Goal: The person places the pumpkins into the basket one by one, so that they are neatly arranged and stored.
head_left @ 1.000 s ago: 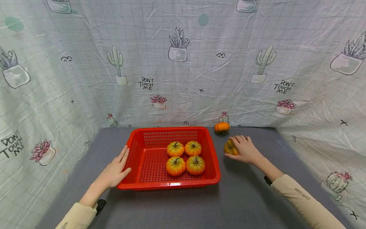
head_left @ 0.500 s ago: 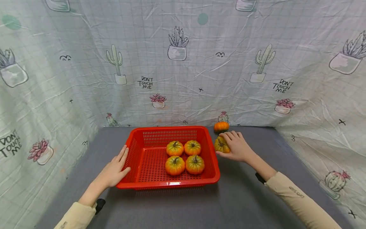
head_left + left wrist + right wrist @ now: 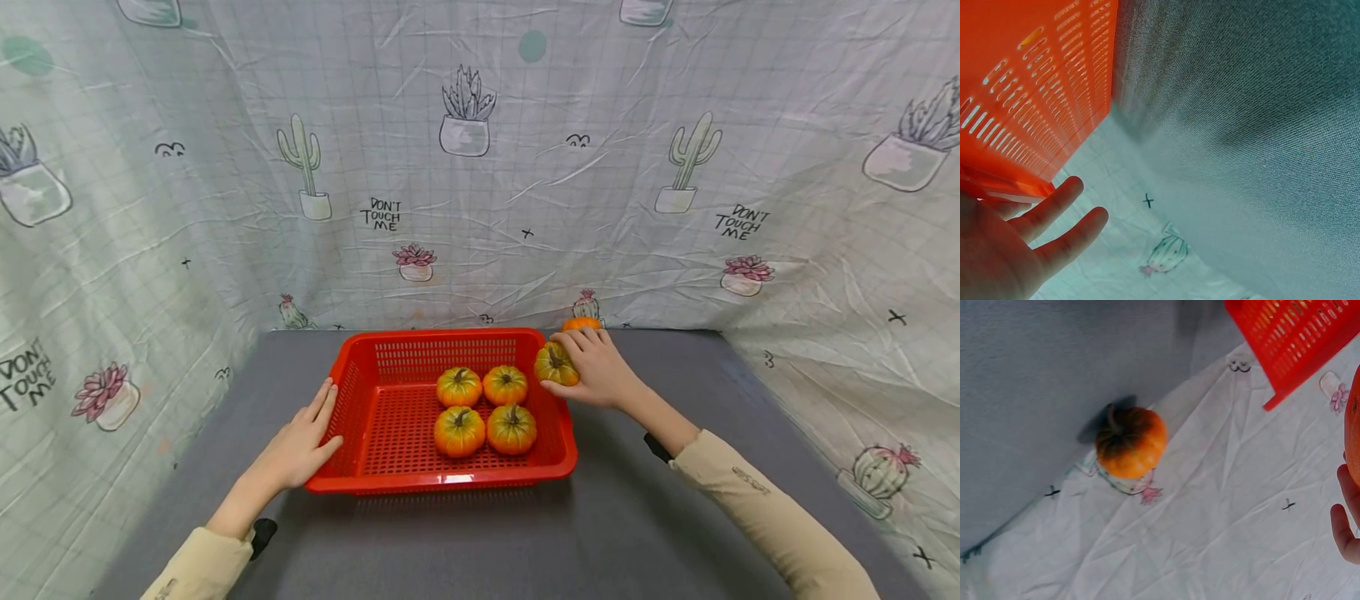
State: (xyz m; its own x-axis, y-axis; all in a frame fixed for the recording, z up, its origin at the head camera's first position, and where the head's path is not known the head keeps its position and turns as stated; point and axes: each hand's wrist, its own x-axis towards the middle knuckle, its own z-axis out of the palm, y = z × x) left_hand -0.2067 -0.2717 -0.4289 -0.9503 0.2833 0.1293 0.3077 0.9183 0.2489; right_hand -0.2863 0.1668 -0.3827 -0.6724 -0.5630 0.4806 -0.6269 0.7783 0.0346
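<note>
In the head view, my right hand (image 3: 596, 367) grips a small green-and-orange pumpkin (image 3: 556, 365) over the right rim of the red basket. Only an edge of this pumpkin (image 3: 1354, 428) and a few fingers show in the right wrist view. On the basket's left rim rests my left hand (image 3: 300, 446), its fingers straight along the edge. The red plastic basket (image 3: 442, 482) has slotted walls. Inside, several orange-and-green pumpkins (image 3: 459, 432) sit grouped toward its right side, stems up. Seen from the left wrist, straight fingers (image 3: 1072, 237) lie at the basket wall (image 3: 1029, 81).
Another orange pumpkin (image 3: 1132, 442) lies on the grey tabletop (image 3: 480, 542) by the back curtain. My right hand partly covers it in the head view. A white curtain (image 3: 525, 192) printed with potted plants encloses the back and both sides.
My right hand has carried the pumpkin leftward and up, from the table right of the basket to its right rim. My left hand has stayed on the left rim.
</note>
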